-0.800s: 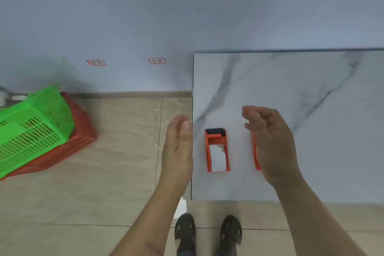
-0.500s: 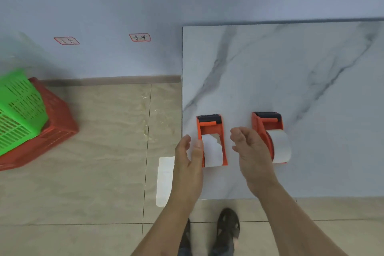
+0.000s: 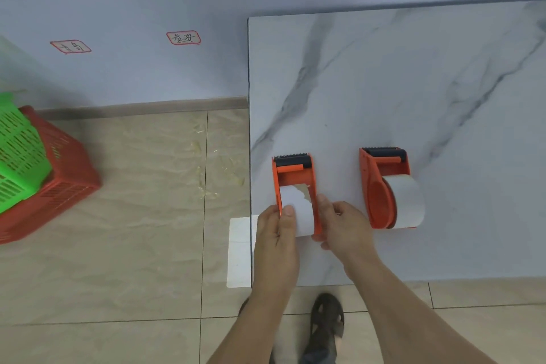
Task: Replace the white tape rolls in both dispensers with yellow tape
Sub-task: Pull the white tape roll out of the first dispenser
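Observation:
Two orange tape dispensers stand on the marble table (image 3: 384, 83) near its front left corner. The left dispenser (image 3: 294, 174) holds a white tape roll (image 3: 297, 205) with a torn end. My left hand (image 3: 276, 233) grips its left side, thumb resting on the white roll. My right hand (image 3: 344, 226) holds its right side wall. The right dispenser (image 3: 381, 186) sits untouched, with a white tape roll (image 3: 409, 201) sticking out on its right. No yellow tape is in view.
A green basket (image 3: 17, 154) rests in a red basket (image 3: 50, 195) on the tiled floor at the left. A white sheet (image 3: 237, 251) lies on the floor under the table's left edge. My feet stand below the table's front edge.
Both hands have dropped from above the table and closed on the left dispenser. The view has shifted, bringing the right dispenser into the open.

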